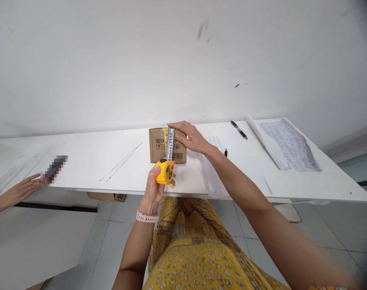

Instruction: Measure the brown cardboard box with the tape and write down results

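A small brown cardboard box (156, 150) with printed symbols and a barcode lies on the white table, near the wall. My left hand (153, 182) is closed around a yellow tape measure (164, 172) just in front of the box's near edge. Its metal blade (170, 141) is pulled out across the top of the box, numbers facing up. At the far edge, the fingertips of my right hand (189, 135) hold the blade's end, while the thumb rests over the box top. A strip of yellow tape (165, 139) shows beside the blade.
White paper sheets (213, 177) and a dark pen (238, 129) lie right of the box, near a printed sheet (289, 141). At the left, another person's hand (26, 188) touches a blurred dark object (55, 169). Another box (106, 196) sits below the table edge.
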Motion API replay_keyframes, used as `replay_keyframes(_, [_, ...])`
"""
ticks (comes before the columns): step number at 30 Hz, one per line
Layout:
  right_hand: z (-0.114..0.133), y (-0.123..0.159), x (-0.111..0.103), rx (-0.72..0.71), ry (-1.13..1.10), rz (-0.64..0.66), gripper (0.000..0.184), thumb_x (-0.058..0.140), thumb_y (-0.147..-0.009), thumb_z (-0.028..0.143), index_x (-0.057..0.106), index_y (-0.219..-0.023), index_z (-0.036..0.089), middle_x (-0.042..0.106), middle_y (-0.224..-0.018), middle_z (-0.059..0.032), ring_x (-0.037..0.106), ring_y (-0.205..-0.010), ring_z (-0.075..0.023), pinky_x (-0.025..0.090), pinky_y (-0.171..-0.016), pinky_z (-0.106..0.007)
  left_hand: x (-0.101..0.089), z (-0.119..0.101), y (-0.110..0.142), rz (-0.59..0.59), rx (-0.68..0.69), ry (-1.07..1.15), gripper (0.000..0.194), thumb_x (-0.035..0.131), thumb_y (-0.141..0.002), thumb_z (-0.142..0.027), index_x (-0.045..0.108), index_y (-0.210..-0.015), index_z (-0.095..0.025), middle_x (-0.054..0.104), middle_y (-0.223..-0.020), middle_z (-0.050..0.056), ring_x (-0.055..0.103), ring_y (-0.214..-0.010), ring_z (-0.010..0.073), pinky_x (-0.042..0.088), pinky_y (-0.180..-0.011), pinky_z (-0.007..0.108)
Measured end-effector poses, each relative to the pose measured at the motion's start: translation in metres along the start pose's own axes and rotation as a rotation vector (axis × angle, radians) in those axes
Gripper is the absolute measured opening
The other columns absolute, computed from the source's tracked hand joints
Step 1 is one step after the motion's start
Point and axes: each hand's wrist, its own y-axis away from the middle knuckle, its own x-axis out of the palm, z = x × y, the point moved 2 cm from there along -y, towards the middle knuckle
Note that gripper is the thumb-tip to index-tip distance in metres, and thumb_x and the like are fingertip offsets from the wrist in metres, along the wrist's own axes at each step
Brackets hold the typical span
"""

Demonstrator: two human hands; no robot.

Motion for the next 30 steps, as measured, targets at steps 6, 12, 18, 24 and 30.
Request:
replay_keyframes(6, [-0.008,-0.007,0.001,-0.005,0.03,0.031,0.043,0.039,-0.099,0.032,0.049,-0.14,0.036,0.06,-0.13,-0.0033,0.052,-0.117,-0.0242,0.041,-0.103,-0.045,0.004,0.01,-0.002,-0.011,0.035,-0.005,0.053,0.073,-0.071,-0.046,0.062,-0.112,-0.016,0.068,-0.103,0.011,0.065,-0.07,0.0182,0.055,-0.049,0.027])
replay_keyframes(12, [-0.011,-0.012,0.001,0.029,-0.045,0.003,0.041,0.041,-0.098,0.033,0.052,-0.138,0.038,0.061,-0.127,-0.0033,0.053,-0.117,-0.0252,0.041,-0.103,-0.049,-0.004,0.022,-0.002,-0.009,0.059,-0.099,0.065,0.079,-0.067,-0.045,0.057,-0.121,-0.017,0.068,-0.105,0.009,0.063,-0.073,0.0179,0.059,-0.054,0.03])
replay_keyframes(18, [-0.015,-0.015,0.003,0.031,-0.107,-0.03,0.038,0.044,-0.097,0.03,0.058,-0.132,0.035,0.062,-0.124,-0.0033,0.054,-0.115,-0.023,0.041,-0.104,-0.046,-0.015,0.026,-0.009,-0.015,0.053,-0.117,0.067,0.08,-0.064,-0.046,0.056,-0.121,-0.017,0.068,-0.107,0.01,0.064,-0.073,0.0182,0.058,-0.052,0.03])
replay_keyframes(24, [-0.016,-0.015,0.005,0.049,-0.112,-0.049,0.036,0.045,-0.097,0.03,0.059,-0.13,0.035,0.062,-0.121,-0.004,0.055,-0.113,-0.0228,0.041,-0.103,-0.045,-0.011,0.028,-0.008,-0.049,0.044,-0.101,0.061,0.079,-0.066,-0.046,0.057,-0.114,-0.016,0.069,-0.102,0.008,0.064,-0.068,0.0169,0.058,-0.05,0.03])
replay_keyframes(30, [-0.015,-0.014,0.006,0.05,-0.08,-0.041,0.036,0.044,-0.097,0.029,0.059,-0.129,0.034,0.062,-0.12,-0.0039,0.055,-0.112,-0.0228,0.041,-0.102,-0.045,-0.007,0.027,-0.006,-0.079,0.019,-0.087,0.058,0.077,-0.065,-0.048,0.058,-0.109,-0.015,0.068,-0.099,0.007,0.063,-0.066,0.0165,0.057,-0.047,0.029])
